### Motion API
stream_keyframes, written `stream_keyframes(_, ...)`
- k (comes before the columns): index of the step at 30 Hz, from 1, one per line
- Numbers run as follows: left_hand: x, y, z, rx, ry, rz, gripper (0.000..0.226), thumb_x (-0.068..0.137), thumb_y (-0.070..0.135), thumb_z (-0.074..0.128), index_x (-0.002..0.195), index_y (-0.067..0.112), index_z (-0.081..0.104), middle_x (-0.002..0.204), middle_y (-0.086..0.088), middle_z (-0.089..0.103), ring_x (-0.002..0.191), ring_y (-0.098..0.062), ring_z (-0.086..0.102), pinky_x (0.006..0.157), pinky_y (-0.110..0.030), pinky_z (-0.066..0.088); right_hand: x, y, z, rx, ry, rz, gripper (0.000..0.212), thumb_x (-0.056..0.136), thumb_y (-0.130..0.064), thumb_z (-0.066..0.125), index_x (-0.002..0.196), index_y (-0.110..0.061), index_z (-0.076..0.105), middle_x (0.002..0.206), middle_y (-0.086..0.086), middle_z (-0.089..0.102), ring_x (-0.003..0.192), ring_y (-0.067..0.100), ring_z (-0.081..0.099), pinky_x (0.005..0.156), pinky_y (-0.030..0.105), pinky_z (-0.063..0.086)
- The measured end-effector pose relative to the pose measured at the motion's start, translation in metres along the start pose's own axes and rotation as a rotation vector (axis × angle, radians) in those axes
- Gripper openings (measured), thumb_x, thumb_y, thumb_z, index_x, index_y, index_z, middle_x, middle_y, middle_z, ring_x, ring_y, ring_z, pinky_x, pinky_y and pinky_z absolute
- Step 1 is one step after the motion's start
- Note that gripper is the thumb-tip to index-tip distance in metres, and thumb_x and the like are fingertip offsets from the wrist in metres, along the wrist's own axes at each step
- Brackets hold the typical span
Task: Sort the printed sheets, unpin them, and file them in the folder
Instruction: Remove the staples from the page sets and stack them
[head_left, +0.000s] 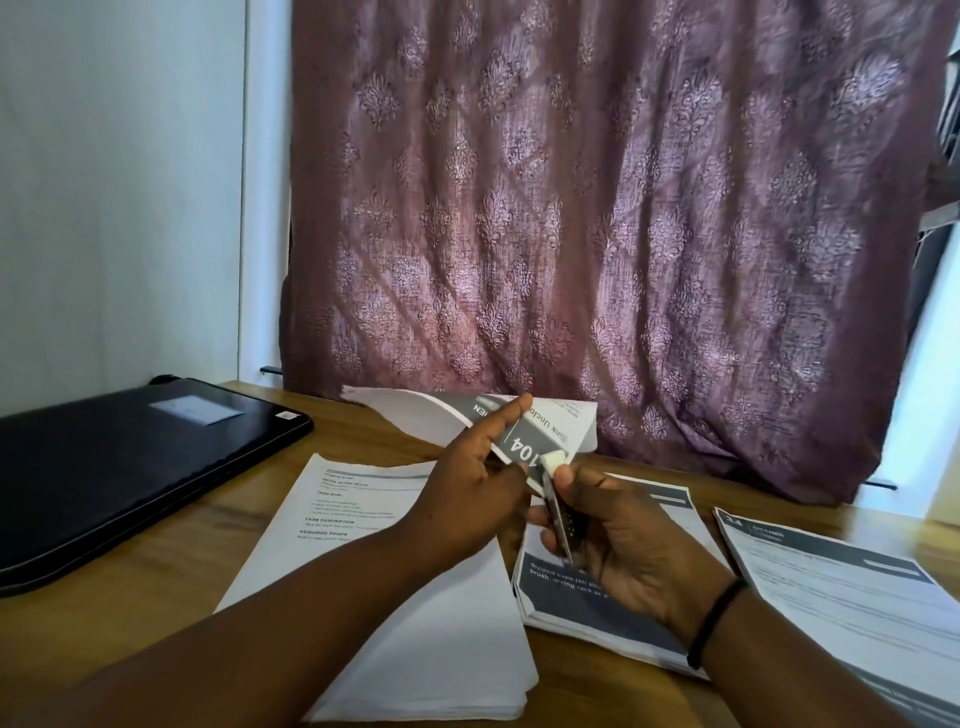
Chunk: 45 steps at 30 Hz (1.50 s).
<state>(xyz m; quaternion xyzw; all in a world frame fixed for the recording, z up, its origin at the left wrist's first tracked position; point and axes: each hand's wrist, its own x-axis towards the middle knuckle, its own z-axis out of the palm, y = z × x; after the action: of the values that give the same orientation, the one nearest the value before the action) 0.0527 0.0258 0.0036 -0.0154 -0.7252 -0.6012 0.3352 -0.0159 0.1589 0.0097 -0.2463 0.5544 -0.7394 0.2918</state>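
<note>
My left hand (475, 480) holds up a pinned set of printed sheets (550, 423) with a grey header reading "104", lifted above the wooden table (156, 587). My right hand (618, 535) grips a slim metal staple remover (561, 512) whose white tip touches the corner of that set. Below lie three piles: a white stack (415, 597) in front of me, a stack with a dark blue panel (597, 613) under my right hand, and a sheet with a grey header (841, 587) at the right. A black folder (119, 467) lies shut at the left.
A purple patterned curtain (597, 208) hangs right behind the table's far edge. A white wall (119, 182) stands at the left. A black band sits on my right wrist (714, 621).
</note>
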Motion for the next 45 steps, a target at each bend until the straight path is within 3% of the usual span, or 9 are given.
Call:
stream_keyframes(4,0.011,0.013,-0.014,-0.206,0.143,-0.084,0.045,0.089,-0.009,0.053,0.11,0.028,0.064,0.103,0.006,0.069,0.084,-0.005,0.07,0.066,-0.02,0.057,-0.002,-0.012,-0.016,-0.005,-0.071,0.066,0.033,0.082,-0.021,0.06,0.108,0.0,0.065,0.103,0.019,0.072,0.059,0.018,0.058,0.045,0.024,0.051)
stream_keyframes(12,0.033,0.021,-0.074,-0.389,-0.007,-0.399,0.041,0.066,-0.003,0.035,0.086,0.012,0.068,0.091,-0.011,0.064,0.078,-0.026,0.06,0.058,-0.029,0.044,0.005,-0.046,-0.088,-0.006,0.423,-0.269,0.021,0.085,-0.044,0.062,0.089,-0.024,0.057,0.056,-0.007,0.039,0.035,0.006,0.03,0.035,0.012,0.026)
stream_keyframes(17,0.036,0.006,-0.107,0.166,-0.337,-0.592,0.048,0.079,-0.011,0.042,0.104,0.02,0.069,0.118,-0.016,0.065,0.105,-0.036,0.062,0.082,-0.039,0.049,0.004,-0.038,-0.103,-0.341,0.538,-0.301,0.024,0.086,-0.035,0.068,0.075,-0.024,0.05,0.055,0.001,0.034,0.037,0.008,0.027,0.042,0.015,0.025)
stream_keyframes(21,0.034,-0.004,-0.108,1.072,-0.304,-0.344,0.063,0.089,0.011,0.062,0.145,0.018,0.035,0.14,-0.01,0.049,0.121,-0.025,0.052,0.089,-0.024,0.046,0.011,-0.025,-0.093,-0.772,0.512,-0.209,0.025,0.089,-0.023,0.066,0.071,-0.011,0.054,0.056,0.006,0.045,0.044,0.016,0.035,0.04,0.019,0.03)
stream_keyframes(26,0.041,-0.009,-0.11,0.648,-0.019,-0.134,0.017,0.091,0.007,0.06,0.106,0.012,0.068,0.093,-0.003,0.069,0.088,-0.02,0.066,0.062,-0.011,0.047,0.012,-0.013,-0.078,-0.996,0.43,-0.222,0.011,0.087,-0.018,0.069,0.079,-0.014,0.063,0.06,0.002,0.052,0.049,0.014,0.043,0.053,0.026,0.039)
stream_keyframes(29,0.044,-0.009,-0.101,0.249,0.161,-0.167,0.013,0.092,0.004,0.057,0.097,0.012,0.067,0.078,-0.002,0.068,0.066,-0.015,0.063,0.045,-0.014,0.045,0.009,-0.013,-0.075,-0.901,0.424,-0.194,0.019,0.088,-0.021,0.068,0.081,-0.006,0.059,0.046,-0.001,0.044,0.039,0.013,0.037,0.037,0.018,0.032)
stream_keyframes(33,0.045,-0.021,-0.088,-0.038,0.198,-0.199,0.019,0.093,0.001,0.055,0.09,0.016,0.067,0.082,-0.004,0.07,0.063,-0.014,0.065,0.054,-0.025,0.053,0.0,-0.018,-0.07,-0.769,0.357,-0.146,0.025,0.086,-0.022,0.07,0.072,-0.009,0.055,0.035,-0.002,0.04,0.028,0.01,0.03,0.031,0.014,0.024)
stream_keyframes(38,0.049,-0.038,-0.081,-0.124,0.209,-0.2,0.023,0.092,0.004,0.059,0.112,0.016,0.058,0.11,-0.014,0.062,0.079,-0.017,0.067,0.05,-0.022,0.055,0.003,-0.019,-0.071,-0.761,0.401,-0.15,0.024,0.084,-0.013,0.072,0.071,-0.005,0.053,0.034,-0.002,0.04,0.027,0.01,0.028,0.033,0.015,0.023)
stream_keyframes(45,0.039,-0.06,-0.078,0.349,0.036,-0.07,0.077,0.086,0.043,0.065,0.147,0.022,0.024,0.124,-0.009,0.059,0.1,-0.024,0.065,0.071,-0.037,0.058,-0.001,-0.022,-0.075,-0.789,0.518,-0.12,0.02,0.082,-0.01,0.073,0.076,-0.004,0.055,0.048,0.005,0.044,0.023,0.008,0.029,0.031,0.015,0.026)
